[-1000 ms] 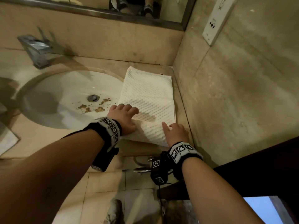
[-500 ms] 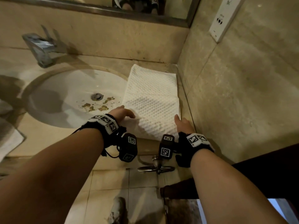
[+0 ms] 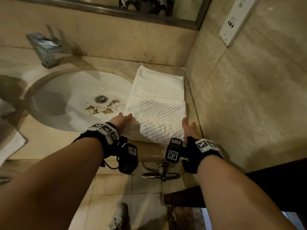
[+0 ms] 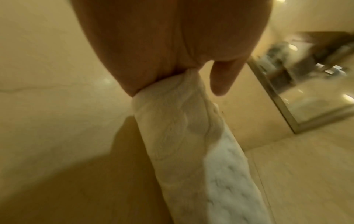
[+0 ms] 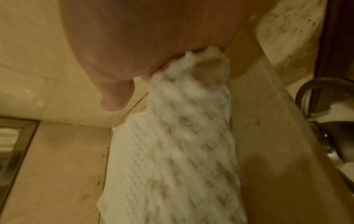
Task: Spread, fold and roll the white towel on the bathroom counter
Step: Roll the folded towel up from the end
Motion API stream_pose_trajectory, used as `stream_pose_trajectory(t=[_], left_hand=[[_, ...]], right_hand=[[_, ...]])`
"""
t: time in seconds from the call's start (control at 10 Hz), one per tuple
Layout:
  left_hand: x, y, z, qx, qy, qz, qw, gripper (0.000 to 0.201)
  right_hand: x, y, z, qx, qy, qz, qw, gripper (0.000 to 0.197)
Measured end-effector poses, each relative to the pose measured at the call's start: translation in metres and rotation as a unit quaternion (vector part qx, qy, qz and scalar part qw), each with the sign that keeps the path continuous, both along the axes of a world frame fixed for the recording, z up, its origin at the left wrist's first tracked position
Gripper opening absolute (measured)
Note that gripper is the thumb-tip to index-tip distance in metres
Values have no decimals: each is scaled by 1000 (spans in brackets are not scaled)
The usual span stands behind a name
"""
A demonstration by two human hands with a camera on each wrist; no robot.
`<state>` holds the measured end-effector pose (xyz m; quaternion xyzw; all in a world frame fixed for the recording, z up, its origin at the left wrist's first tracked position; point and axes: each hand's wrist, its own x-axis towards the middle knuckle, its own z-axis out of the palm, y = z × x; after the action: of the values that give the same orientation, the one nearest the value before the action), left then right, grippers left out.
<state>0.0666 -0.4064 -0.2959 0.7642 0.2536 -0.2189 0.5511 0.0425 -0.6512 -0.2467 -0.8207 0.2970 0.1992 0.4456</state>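
Note:
The white waffle-weave towel (image 3: 157, 103) lies folded on the beige counter (image 3: 49, 143), between the sink and the right wall. My left hand (image 3: 123, 119) grips its near left corner. My right hand (image 3: 187, 126) grips the near right corner. The near end is lifted off the counter and curls over toward the back wall. In the left wrist view the towel (image 4: 191, 136) runs out from under my palm, with one fingertip (image 4: 222, 81) free beside it. In the right wrist view the towel (image 5: 191, 136) is bunched under my palm.
A white sink basin (image 3: 54, 103) with brown debris near the drain sits left of the towel, with a chrome faucet (image 3: 44, 48) behind it. A mirror (image 3: 116, 7) runs along the back wall. The right wall carries a white outlet plate (image 3: 235, 22). Another cloth (image 3: 10, 146) lies at the far left.
Both hands lay flat on top of the towel's near end; they slid to its near corners and took hold. The near end now rises and curls away from me.

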Motion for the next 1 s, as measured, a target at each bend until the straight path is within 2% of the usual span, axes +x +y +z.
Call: stream_pose_trajectory(t=[0.1,0.2,0.3,0.4,0.5,0.6,0.7,0.8,0.9,1.0], left_hand=[[-15,-7,49,163,25,-82,983,56],[-13,-11,53,214,-9,-106,971,48],[-14,-14,51,252,-25,-178,951,53],[-12,-15,53,284,-27,-243,927,54],[-10,-17,59,356,-52,-278,891,45],[-20,-29,70,429,-154,-332,826,48],[-26,-32,66,473,-170,-445,741,90],[-28,-29,56,541,-167,-474,674,91],[-30,-32,54,536,-192,-456,684,75],[-29,-34,62,510,-173,-443,716,59]], right_hand=[[4,3,-2,-40,14,72,996,78],[-3,8,-2,-235,-37,217,947,69],[-17,19,-7,-314,-195,416,831,74],[-26,21,-11,-320,-212,480,789,67],[-15,22,-10,-278,-243,457,810,52],[-1,23,-3,-275,-219,450,821,50],[7,24,3,-280,-177,469,819,53],[13,23,9,-259,-131,495,819,55],[19,22,14,-211,-84,513,828,53],[14,21,12,-245,-123,516,811,52]])
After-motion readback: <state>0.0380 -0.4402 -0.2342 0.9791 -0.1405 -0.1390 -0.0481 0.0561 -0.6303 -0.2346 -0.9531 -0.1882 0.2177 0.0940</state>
